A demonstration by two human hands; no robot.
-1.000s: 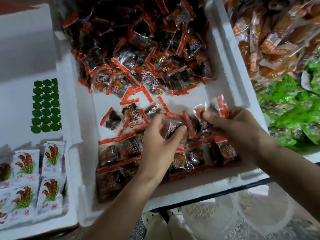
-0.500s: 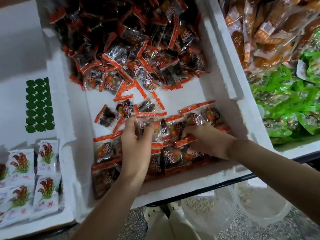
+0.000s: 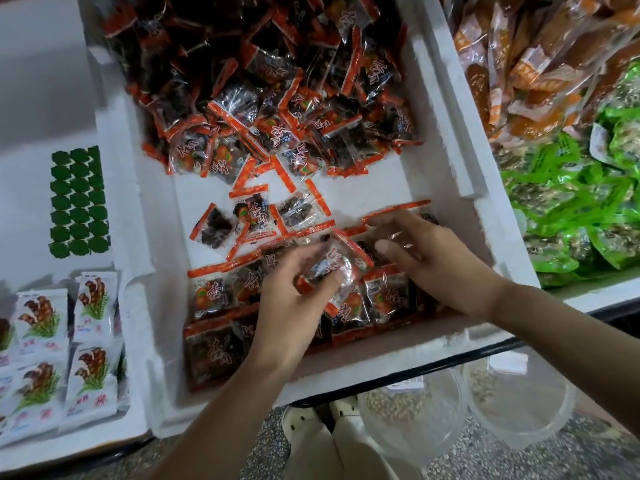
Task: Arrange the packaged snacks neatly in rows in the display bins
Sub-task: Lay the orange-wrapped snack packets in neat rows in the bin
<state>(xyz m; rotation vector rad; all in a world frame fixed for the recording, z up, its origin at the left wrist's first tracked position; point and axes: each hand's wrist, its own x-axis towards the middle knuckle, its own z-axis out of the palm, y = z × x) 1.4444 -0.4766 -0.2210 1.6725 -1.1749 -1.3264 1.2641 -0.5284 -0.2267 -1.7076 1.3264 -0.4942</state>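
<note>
A white foam bin (image 3: 446, 188) holds small clear snack packets with orange edges. A loose heap of packets (image 3: 277, 91) fills its far half. Rows of laid-out packets (image 3: 214, 292) line its near edge. My left hand (image 3: 294, 299) pinches one packet (image 3: 332, 265) between thumb and fingers, just above the rows. My right hand (image 3: 426, 258) rests with spread fingers on the right end of the far row, touching the packets there. A few stray packets (image 3: 249, 220) lie on the bare bin floor between heap and rows.
A foam bin on the left (image 3: 31, 209) holds white packets (image 3: 41, 327) and a green dotted sticker sheet (image 3: 78, 202). On the right are orange packets (image 3: 540, 64) and green packets (image 3: 581, 209). Two clear plastic tubs (image 3: 512, 403) stand on the floor below.
My left hand has lifted a packet off the rows and now pinches it. My right hand shifted up and right along the far row, its fingers spreading.
</note>
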